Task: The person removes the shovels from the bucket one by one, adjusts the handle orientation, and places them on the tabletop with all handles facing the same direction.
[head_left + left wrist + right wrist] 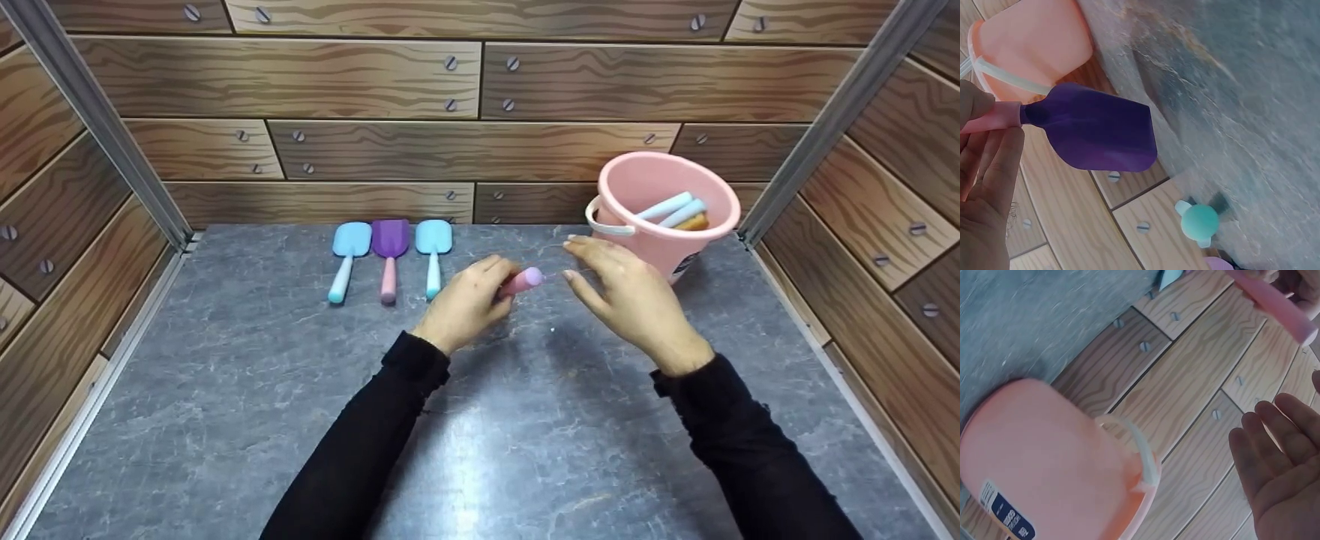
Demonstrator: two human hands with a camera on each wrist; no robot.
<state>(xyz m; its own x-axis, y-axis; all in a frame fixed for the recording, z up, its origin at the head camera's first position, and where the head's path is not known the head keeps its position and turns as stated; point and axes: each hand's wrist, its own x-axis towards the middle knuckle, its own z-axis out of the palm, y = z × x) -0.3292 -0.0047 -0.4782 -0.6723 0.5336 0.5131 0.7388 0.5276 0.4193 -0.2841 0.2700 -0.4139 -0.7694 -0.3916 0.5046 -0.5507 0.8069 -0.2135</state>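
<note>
My left hand (465, 304) grips the pink handle of a toy shovel (1103, 132), whose purple blade points down in the left wrist view. The handle's end (532, 277) sticks out past the thumb toward the right. Beside it, my right hand (637, 300) is held with its fingers extended and nothing in it, just in front of a pink bucket (660, 246). In the right wrist view its palm (1292, 489) shows bare. Inside the bucket stand two light blue handles (666, 205) and a yellow-brown piece (696, 222).
Three shovels lie in a row at the back left of the grey table (247, 375): a blue one (352, 240), a purple one with pink handle (391, 238) and another blue one (434, 237). Wood-patterned walls (375, 150) with metal corner posts enclose the table.
</note>
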